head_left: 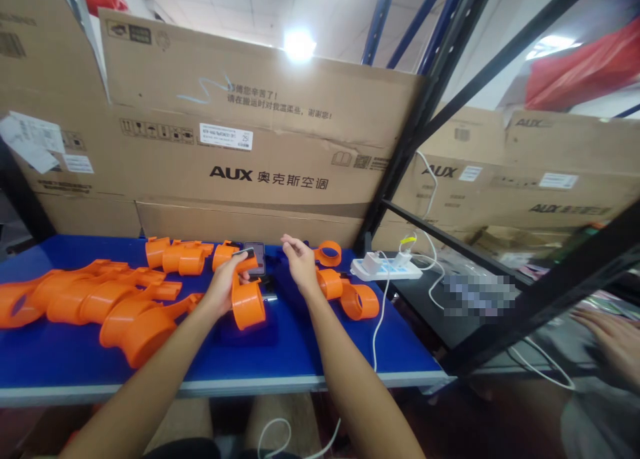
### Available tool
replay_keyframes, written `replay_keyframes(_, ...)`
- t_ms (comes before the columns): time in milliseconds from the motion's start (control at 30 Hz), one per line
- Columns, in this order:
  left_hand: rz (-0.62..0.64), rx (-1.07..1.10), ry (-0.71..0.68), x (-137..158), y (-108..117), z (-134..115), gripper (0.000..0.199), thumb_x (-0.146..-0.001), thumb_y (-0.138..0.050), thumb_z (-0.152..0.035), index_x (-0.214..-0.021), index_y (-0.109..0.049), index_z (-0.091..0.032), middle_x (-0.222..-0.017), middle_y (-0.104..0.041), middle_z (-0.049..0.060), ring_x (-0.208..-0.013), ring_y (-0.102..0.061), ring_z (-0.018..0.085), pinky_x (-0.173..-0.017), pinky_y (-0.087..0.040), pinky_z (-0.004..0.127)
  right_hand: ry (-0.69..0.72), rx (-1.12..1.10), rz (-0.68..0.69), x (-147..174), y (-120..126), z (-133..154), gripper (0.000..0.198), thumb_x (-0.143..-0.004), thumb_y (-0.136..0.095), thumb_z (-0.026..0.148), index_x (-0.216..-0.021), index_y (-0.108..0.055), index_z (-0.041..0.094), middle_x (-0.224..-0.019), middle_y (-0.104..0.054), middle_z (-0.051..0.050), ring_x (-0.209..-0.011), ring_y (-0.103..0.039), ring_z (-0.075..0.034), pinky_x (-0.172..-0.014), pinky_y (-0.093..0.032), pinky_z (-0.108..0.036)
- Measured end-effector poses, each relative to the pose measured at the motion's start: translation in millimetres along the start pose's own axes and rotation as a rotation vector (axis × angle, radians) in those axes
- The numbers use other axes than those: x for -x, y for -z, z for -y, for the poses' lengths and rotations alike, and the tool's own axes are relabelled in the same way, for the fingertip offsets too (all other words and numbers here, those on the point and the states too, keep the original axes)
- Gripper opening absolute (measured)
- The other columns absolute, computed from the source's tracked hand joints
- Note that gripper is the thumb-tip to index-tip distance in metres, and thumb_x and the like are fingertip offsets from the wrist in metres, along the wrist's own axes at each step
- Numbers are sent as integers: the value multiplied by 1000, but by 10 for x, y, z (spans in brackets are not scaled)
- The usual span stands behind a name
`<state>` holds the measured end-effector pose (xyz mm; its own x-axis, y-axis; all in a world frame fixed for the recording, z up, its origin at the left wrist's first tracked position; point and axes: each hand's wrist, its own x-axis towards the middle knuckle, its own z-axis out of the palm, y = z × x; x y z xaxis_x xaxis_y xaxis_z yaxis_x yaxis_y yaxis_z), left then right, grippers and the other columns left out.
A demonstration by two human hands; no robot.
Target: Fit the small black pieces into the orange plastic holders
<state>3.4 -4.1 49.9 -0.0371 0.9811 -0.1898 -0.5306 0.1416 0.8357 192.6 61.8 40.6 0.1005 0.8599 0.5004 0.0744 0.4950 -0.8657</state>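
1. Head view, and here's the left hand (223, 290), gripping an orange ring piece (249, 307) above the worktop (270, 365); palm and fingers hide part of its arm, and a dark strip at the top is hard to make out.
2. Over to the right hand (301, 264), raised, fingers curled, fingertips close together; whether anything small is pinched there, I can't tell.
3. Just behind the left hand, a phone (259, 257), partly covered!
4. Out left, a row of orange rings (143, 332) overlaps, the endmost cut off by the picture's edge.
5. Right of the right forearm, more rings (367, 302), one partly hidden by it.
6. Beyond, a white power strip (407, 271), then a blurred-out patch (480, 294).
7. Far right, a co-worker's hand (607, 335), smeared and cropped.
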Motion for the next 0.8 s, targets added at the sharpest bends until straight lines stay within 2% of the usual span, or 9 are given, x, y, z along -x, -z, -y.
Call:
replay_keyframes(67, 1, 7, -2, -6, 4, 2, 41, -70, -83, -49, -62, -58, -18, -50, -55, 0, -41, -49, 11, -42, -40, 23, 68, 227, 84, 20, 0, 15, 28, -97, -53, 31, -114, -72, 21, -132, -70, -10, -128, -62, -23, -113, -45, -42)
replay_keyframes(167, 3, 19, 1, -41, 24, 14, 39, -69, -84, -48, -67, -60, -17, -52, -57, 0, -41, -50, 11, -43, -40, 23, 118, 601, 319, 10, -23, 32, 41, -95, -45, 16, -130, -65, 19, -136, -68, -10, -135, -57, -22, -119, -38, -40)
replay_keyframes(267, 16, 15, -17, -89, 54, 33, 38, -68, -85, -48, -73, -64, -16, -55, -61, 1, -42, -52, 11, -45, -42, 24, 129, 883, 575, -44, -81, 42, 63, -90, -41, 8, -153, -43, 13, -147, -60, -13, -140, -51, -20, -123, -28, -41)
replay_keyframes(333, 14, 6, -45, -109, 69, 41, 38, -68, -85, -48, -74, -65, -16, -55, -61, 1, -43, -53, 12, -45, -42, 24, 123, 992, 653, -92, -118, 42, 69, -90, -41, 8, -158, -34, 13, -152, -55, -14, -143, -48, -20, -125, -23, -44)
replay_keyframes(533, 18, 37, -55, -88, 51, 39, 37, -67, -86, -46, -75, -64, -17, -55, -62, 1, -41, -53, 12, -44, -41, 23, 80, 1132, 626, -178, -141, -5, 59, -96, -39, 15, -154, -40, 10, -148, -57, -20, -141, -49, -30, -122, -18, -53)
replay_keyframes(700, 11, 31, -48, -76, 42, 41, 38, -67, -86, -47, -75, -64, -17, -55, -62, 1, -41, -52, 11, -45, -41, 23, 57, 1212, 620, -168, -132, -68, 52, -99, -39, 20, -149, -47, 11, -141, -63, -20, -141, -48, -30, -120, -20, -52)
replay_keyframes(800, 3, 18, -53, -75, 44, 39, 40, -67, -85, -49, -70, -62, -17, -55, -61, 1, -42, -52, 11, -44, -40, 23, 63, 1240, 608, -177, -132, -79, 52, -100, -38, 21, -150, -47, 14, -143, -61, -19, -144, -44, -31, -120, -20, -53)
